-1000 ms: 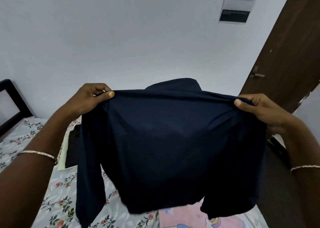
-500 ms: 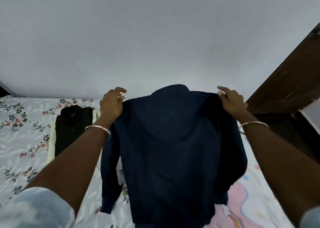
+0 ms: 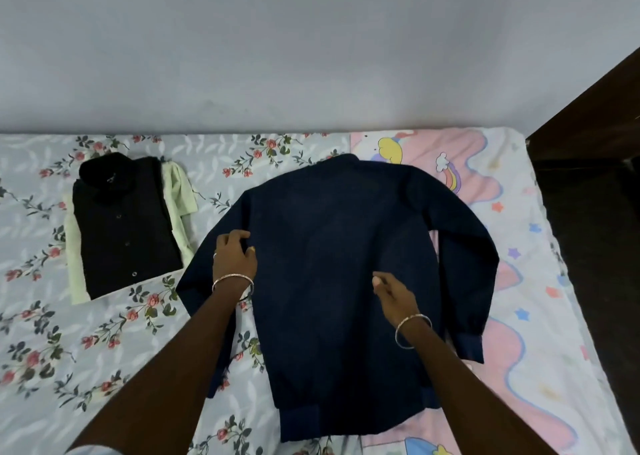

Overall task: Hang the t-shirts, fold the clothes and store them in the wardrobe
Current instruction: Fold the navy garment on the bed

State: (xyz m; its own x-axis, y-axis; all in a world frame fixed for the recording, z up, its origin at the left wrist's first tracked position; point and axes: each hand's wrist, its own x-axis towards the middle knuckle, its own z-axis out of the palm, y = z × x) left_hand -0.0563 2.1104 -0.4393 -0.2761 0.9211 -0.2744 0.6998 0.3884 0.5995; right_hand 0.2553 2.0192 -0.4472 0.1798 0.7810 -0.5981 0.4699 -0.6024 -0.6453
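Navy shirt (image 3: 332, 264) flat on bed (image 3: 104, 350)

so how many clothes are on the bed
3: a navy shirt spread flat at centre, a folded black shirt left of it, a pale green garment under the black one. More could be hidden beneath.

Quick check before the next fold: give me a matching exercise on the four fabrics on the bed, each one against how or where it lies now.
Items:
1. navy shirt
2. black shirt
3. pale green garment
4. pink cartoon sheet

States:
A. folded, buttons up, on top of another garment
B. peeking out from under a folded shirt
C. lying under the unfolded shirt's right sleeve
D. spread out unfolded, sleeves at its sides

Pairs: 1-D, 2-A, 3-B, 4-C
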